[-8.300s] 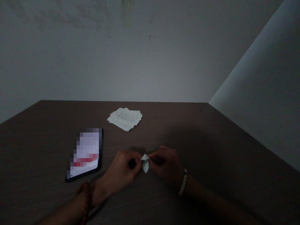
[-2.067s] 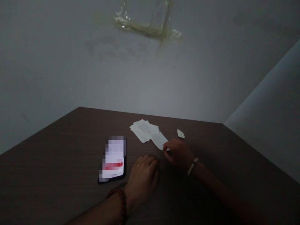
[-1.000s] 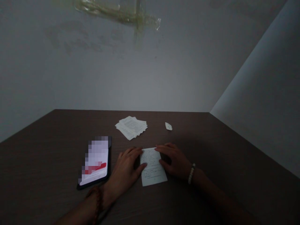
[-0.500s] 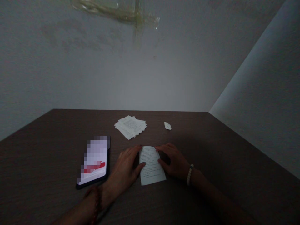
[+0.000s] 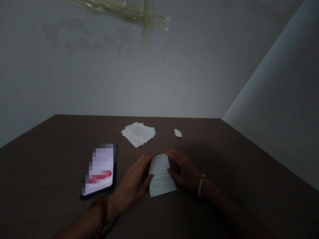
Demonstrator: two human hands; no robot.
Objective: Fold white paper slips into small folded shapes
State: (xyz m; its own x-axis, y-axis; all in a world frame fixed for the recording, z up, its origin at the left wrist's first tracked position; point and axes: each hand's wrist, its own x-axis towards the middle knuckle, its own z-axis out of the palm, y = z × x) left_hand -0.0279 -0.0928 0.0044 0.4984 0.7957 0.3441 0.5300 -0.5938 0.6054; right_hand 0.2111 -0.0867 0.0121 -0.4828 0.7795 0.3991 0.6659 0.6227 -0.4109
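Note:
A small printed sheet of paper (image 5: 161,179) lies on the dark brown table between my hands, its far end curving up slightly. My left hand (image 5: 136,176), wearing a dark beaded bracelet, holds its left side, with fingertips at the far left corner and the thumb at the left edge. On the other side my right hand (image 5: 184,169), with a pale beaded bracelet, has its fingers at the far right corner and the thumb against the right edge. The fingers of both hands are bent around the sheet. The print is too small to read.
Beyond my hands sits a loose pile of printed papers (image 5: 138,134). A small folded white paper piece (image 5: 177,133) is to its right. Left of my left hand rests a phone (image 5: 101,169) with a lit, blurred screen. The table (image 5: 45,159) meets a stained grey wall (image 5: 159,86).
My left fingertips have moved right along the sheet's far edge, and the left thumb has drawn back to its side. The sheet's far end is now more curved and leans slightly right.

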